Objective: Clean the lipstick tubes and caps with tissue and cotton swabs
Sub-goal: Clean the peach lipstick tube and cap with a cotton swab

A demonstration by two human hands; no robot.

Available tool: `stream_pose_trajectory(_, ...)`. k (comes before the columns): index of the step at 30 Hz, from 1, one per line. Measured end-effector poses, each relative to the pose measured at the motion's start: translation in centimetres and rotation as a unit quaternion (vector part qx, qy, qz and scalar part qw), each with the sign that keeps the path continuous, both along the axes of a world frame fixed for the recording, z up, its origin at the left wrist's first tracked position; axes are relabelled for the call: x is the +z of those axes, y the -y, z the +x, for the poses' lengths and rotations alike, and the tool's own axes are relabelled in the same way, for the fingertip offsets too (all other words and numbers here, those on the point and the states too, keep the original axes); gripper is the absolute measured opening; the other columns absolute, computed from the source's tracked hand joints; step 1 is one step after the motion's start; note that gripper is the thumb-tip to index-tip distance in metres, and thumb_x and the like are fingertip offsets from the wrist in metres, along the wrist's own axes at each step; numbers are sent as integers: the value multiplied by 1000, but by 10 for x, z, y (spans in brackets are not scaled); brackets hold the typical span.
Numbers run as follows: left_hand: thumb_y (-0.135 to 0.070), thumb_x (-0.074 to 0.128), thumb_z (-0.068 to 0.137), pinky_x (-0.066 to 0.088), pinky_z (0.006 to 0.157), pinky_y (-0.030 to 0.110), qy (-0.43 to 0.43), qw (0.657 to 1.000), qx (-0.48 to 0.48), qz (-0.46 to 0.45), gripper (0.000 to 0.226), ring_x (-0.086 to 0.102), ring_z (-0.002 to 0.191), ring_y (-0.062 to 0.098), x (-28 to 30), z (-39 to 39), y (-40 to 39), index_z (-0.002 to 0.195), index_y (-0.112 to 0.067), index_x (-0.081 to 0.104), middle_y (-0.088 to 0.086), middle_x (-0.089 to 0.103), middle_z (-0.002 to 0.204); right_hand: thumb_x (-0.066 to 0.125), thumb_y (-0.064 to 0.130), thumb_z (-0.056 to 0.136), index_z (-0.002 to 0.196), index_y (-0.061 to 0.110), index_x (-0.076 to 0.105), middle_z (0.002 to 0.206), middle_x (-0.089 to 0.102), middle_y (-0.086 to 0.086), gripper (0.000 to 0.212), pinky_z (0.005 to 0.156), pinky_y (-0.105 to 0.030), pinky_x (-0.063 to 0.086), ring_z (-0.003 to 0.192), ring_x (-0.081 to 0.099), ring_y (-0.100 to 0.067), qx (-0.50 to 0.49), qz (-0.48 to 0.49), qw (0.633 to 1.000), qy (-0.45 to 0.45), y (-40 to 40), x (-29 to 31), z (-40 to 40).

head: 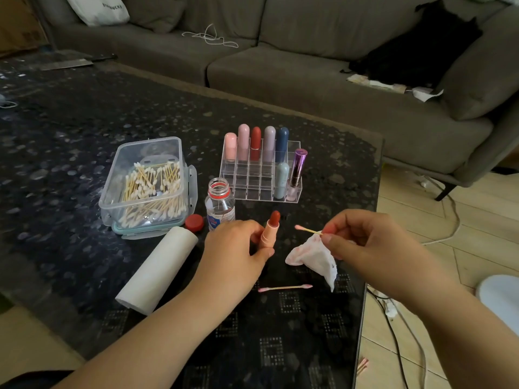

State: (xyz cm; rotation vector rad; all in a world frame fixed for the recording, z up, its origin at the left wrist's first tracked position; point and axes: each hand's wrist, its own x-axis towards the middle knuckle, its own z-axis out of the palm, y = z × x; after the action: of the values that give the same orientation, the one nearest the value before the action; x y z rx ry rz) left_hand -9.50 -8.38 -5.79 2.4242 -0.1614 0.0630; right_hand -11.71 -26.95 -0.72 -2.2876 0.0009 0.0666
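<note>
A white bag on the sofa read "STARBUCKS"; the left hand gripped an uncapped peach lipstick tube upright near the tabletop's right edge; the right hand pinched a pink-tipped cotton swab and a stained tissue just beside it.

A dark speckled table stands before a grey sofa. A white bag and black cloth lie on the sofa. The floor is pale, with cables on it.
</note>
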Motion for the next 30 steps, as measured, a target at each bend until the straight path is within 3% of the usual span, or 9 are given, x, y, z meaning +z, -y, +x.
stream_pose_trajectory(5, -33, 72, 79, 46, 89, 38, 15, 1000, 9, 9, 16, 56, 87, 8, 0, 0, 2, 92, -28, 64, -12, 63, 87, 65, 25, 85, 75, 30, 66, 68, 66, 14, 11, 54, -11, 42, 59, 58, 1, 19, 17, 999, 21, 4, 3, -6)
stream_pose_trajectory(11, -35, 71, 78, 45, 89, 40, 26, 999, 11, 25, 20, 55, 84, 7, -1, -2, 2, 82, -33, 51, -14, 59, 82, 66, 24, 84, 74, 29, 66, 67, 66, 11, 12, 54, -11, 42, 57, 56, 1, 31, 22, 998, 40, 4, 5, -9)
stream_pose_trajectory(24, -47, 65, 81, 38, 89, 30, 32, 997, 5, 74, 25, 45, 90, 3, -2, -1, 0, 85, -34, 45, -18, 44, 84, 67, 24, 82, 73, 29, 67, 67, 65, 13, 10, 56, -12, 42, 58, 55, 2, 42, 37, 997, 47, 1, 8, -12)
stream_pose_trajectory(28, -49, 67, 78, 37, 89, 28, 40, 996, 7, 83, 30, 47, 97, 5, 1, -4, -2, 90, -32, 46, -17, 47, 93, 67, 23, 82, 73, 29, 67, 66, 65, 12, 11, 56, -12, 42, 57, 54, 2, 45, 36, 997, 51, 1, 8, -13)
stream_pose_trajectory(30, -44, 65, 80, 36, 89, 26, 55, 994, 12, 89, 31, 49, 103, 7, 2, -7, -5, 103, -29, 51, -14, 52, 103, 67, 23, 82, 72, 28, 66, 66, 64, 12, 12, 57, -12, 42, 57, 54, 2, 47, 37, 997, 55, 2, 9, -13)
